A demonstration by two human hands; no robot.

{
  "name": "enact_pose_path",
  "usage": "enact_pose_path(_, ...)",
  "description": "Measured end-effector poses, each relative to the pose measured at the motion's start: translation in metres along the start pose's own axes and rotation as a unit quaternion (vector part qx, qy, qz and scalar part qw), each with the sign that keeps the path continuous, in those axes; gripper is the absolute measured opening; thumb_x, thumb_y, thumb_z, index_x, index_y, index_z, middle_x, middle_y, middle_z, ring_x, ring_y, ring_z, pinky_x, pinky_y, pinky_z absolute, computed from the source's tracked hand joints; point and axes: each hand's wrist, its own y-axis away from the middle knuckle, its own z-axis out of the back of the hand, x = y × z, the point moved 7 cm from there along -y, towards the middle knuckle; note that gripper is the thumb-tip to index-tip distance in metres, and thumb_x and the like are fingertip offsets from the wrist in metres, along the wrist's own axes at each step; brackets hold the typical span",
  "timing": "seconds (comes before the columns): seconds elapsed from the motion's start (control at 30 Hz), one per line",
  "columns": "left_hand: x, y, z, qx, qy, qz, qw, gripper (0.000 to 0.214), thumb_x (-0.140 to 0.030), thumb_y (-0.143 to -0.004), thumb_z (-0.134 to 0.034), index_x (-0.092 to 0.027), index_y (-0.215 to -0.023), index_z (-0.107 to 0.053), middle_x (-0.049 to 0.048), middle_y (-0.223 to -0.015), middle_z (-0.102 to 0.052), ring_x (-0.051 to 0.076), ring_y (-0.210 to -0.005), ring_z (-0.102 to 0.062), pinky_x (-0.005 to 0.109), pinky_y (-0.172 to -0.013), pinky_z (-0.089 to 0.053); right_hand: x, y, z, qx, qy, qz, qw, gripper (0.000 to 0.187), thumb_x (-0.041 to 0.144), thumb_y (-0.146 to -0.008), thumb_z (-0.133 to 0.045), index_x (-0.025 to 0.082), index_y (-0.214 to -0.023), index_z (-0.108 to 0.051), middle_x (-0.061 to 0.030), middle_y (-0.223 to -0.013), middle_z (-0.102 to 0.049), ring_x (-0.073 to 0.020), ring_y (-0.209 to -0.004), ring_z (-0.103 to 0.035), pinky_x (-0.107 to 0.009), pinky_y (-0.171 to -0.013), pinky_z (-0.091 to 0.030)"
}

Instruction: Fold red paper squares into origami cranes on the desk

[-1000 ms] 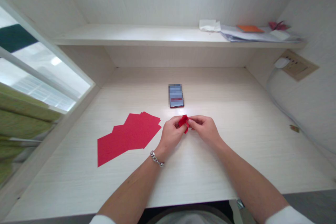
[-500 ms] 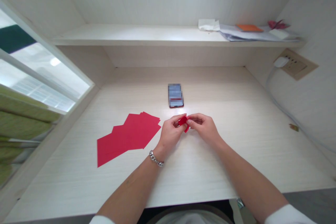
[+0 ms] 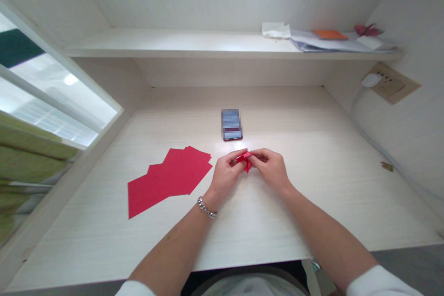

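Observation:
A small folded red paper piece (image 3: 245, 161) is pinched between both of my hands just above the pale wooden desk (image 3: 312, 203). My left hand (image 3: 226, 174), with a metal bracelet at the wrist, grips its left side with closed fingers. My right hand (image 3: 270, 169) pinches its right side. Several flat red paper sheets (image 3: 169, 178) lie fanned out on the desk to the left of my left hand. A phone (image 3: 231, 124) lies flat a little beyond my hands.
A shelf (image 3: 180, 46) runs above the desk and carries white tissue (image 3: 275, 30), papers with an orange card (image 3: 329, 34) and a red folded paper figure (image 3: 366, 30). A wall socket with a white plug (image 3: 371, 80) and cable sits at right.
Both hands have worked the red piece smaller and tighter between the fingertips; they stay in nearly the same spot. The sheets and the phone have not moved.

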Motion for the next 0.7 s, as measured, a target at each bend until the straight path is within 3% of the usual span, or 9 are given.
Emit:
enact_pose_path(0.33, 0.0017, 0.0006, -0.0016, 0.012, 0.022, 0.019, 1.000, 0.053, -0.022, -0.062, -0.082, -0.012, -0.113, -0.068, 0.0127, -0.101, -0.072, 0.022, -0.086, -0.068, 0.033, -0.076, -0.055, -0.0033, -0.0013, 0.0000, 0.003, -0.005, -0.002, 1.000, 0.018, 0.030, -0.075, -0.069, 0.019, -0.087, -0.075, -0.0061, -0.085, -0.075, -0.0218, -0.078, -0.071, -0.031, -0.071, -0.056)
enact_pose_path(0.7, -0.0003, 0.0016, -0.0033, 0.022, 0.028, 0.027, 0.999, 0.055, -0.020, -0.062, -0.082, -0.013, -0.114, -0.067, 0.0131, -0.104, -0.071, 0.023, -0.091, -0.068, 0.035, -0.079, -0.055, 0.0015, 0.0010, 0.0005, -0.010, -0.003, -0.003, 1.000, 0.019, 0.033, -0.075, -0.069, 0.019, -0.088, -0.075, -0.0062, -0.086, -0.076, -0.0222, -0.079, -0.071, -0.031, -0.072, -0.055)
